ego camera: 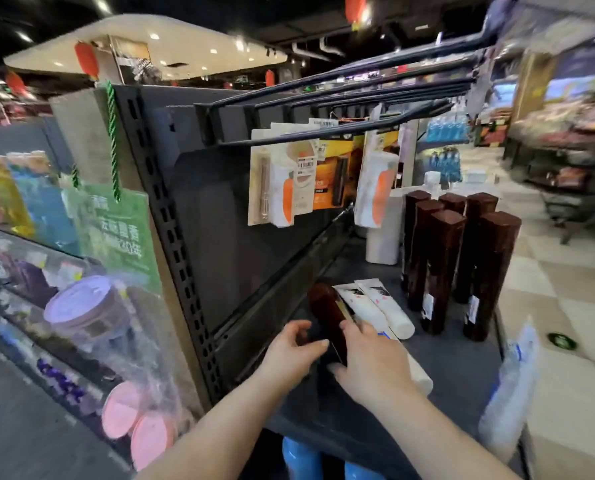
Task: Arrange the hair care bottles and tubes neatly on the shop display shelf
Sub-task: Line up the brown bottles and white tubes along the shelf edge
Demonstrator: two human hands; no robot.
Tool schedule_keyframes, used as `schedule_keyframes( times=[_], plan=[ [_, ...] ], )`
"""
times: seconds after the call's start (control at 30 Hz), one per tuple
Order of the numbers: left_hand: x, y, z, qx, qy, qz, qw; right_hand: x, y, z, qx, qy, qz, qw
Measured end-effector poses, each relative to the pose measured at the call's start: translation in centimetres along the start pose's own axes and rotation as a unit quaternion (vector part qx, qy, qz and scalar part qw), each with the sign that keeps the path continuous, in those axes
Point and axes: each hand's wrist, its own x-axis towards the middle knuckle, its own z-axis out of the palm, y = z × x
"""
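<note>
A dark brown bottle lies on its side on the dark display shelf, near the back panel. My right hand grips its near end, thumb on top. My left hand hovers just left of that bottle with relaxed fingers, holding nothing. Two white tubes lie flat beside the bottle, and another white tube is partly hidden under my right hand. Several tall brown bottles stand upright in a cluster at the shelf's right side.
Carded products hang from black pegs above the shelf. A white cylinder stands behind the brown cluster. Plastic-wrapped tubs fill the left-hand shelves. Blue bottles sit below. A checkered aisle floor lies to the right.
</note>
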Motion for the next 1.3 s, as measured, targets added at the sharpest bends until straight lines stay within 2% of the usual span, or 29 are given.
schedule_keyframes(
  times=[0.07, 0.17, 0.37, 0.5, 0.67, 0.77, 0.9, 1.13, 1.3],
  plan=[
    [0.4, 0.0, -0.1, -0.015, -0.021, -0.011, 1.000, -0.1, -0.7, 0.3, -0.040, -0.001, 0.012, 0.999],
    [0.6, 0.2, -0.4, -0.036, -0.069, -0.016, 0.997, -0.3, -1.2, 1.1, -0.027, 0.012, 0.028, 0.999],
    [0.7, -1.1, -0.7, -0.109, -0.130, -0.068, 0.983, -1.5, -2.0, 2.5, 0.141, 0.049, 0.071, 0.986],
    [0.2, -1.2, -1.4, -0.191, -0.144, -0.097, 0.966, -3.3, -3.1, 2.2, 0.299, 0.054, 0.105, 0.947],
    [-1.7, -1.6, -2.7, -0.248, -0.189, -0.132, 0.941, -7.0, -4.7, 1.9, 0.350, 0.103, 0.080, 0.928],
    [-3.9, -1.5, -4.0, -0.281, -0.206, -0.085, 0.933, -9.7, -6.1, 2.2, 0.318, 0.135, 0.041, 0.938],
    [-7.7, -0.9, -5.9, -0.264, -0.219, -0.002, 0.939, -13.2, -7.5, 1.8, 0.314, 0.163, 0.019, 0.935],
    [-12.6, 0.4, -5.5, -0.245, -0.244, 0.101, 0.933, -17.5, -7.4, -0.9, 0.308, 0.245, 0.065, 0.917],
    [-15.1, 2.0, -3.4, -0.228, -0.302, 0.160, 0.912, -20.3, -5.3, -3.6, 0.353, 0.286, 0.120, 0.883]
  ],
)
